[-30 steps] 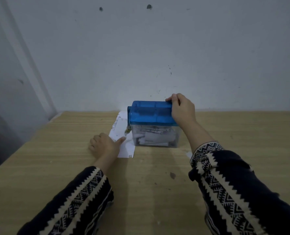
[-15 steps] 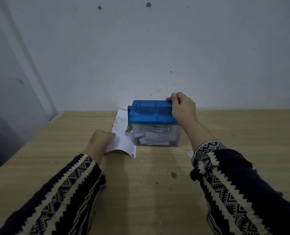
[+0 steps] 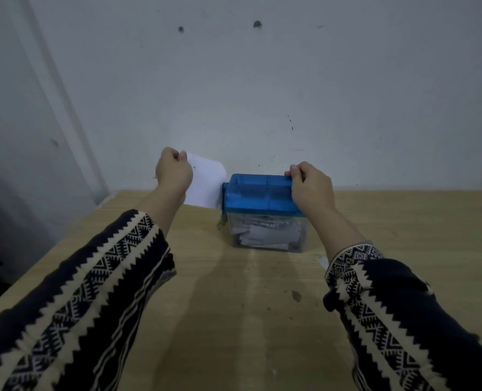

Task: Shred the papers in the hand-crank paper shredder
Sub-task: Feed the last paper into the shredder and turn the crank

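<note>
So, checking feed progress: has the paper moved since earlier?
Yes: the left hand lifted the paper off the table, up beside the blue shredder lid.

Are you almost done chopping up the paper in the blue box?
Partly. Done: paper strips already lie in the clear bin. In hand: the left hand pinches a white sheet beside the shredder, which the right hand grips on top. Left: feeding that sheet in and cranking. No other sheets show.

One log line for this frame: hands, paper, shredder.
left hand: pinches paper sheet, held up left of shredder | right hand: grips blue top, right end | clear bin: shreds inside | sheet: not yet fed
</note>
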`<state>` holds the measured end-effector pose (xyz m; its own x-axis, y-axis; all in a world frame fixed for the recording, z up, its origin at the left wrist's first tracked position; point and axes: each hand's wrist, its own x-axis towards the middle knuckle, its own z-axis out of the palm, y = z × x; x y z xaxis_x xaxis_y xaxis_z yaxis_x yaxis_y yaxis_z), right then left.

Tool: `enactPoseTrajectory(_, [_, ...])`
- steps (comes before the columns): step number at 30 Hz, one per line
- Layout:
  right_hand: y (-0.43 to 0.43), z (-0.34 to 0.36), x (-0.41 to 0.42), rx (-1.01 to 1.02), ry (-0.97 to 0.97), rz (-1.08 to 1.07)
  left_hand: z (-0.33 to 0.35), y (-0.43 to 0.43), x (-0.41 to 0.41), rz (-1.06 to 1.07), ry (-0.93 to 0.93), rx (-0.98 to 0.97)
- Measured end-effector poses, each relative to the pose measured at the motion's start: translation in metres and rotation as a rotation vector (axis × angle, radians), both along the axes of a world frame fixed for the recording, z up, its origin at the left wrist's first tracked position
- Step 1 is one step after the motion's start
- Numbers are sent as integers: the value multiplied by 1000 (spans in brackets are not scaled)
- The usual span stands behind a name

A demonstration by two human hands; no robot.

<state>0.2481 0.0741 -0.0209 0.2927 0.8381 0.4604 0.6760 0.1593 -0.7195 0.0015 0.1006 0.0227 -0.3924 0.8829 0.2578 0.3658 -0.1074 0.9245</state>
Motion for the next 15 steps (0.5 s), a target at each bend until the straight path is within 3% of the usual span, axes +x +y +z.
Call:
enactPoseTrajectory(4, [-7,1,-5,2,-30,-2,17,-4,8,-72,-125,123])
enactPoseTrajectory(12, [-23,2,-12,-34,-69,38,42,-17,42,-254,-266,189])
enactPoseTrajectory(15, [-33,17,-12,-165,98,130,41,-20,55,-320,-276,193])
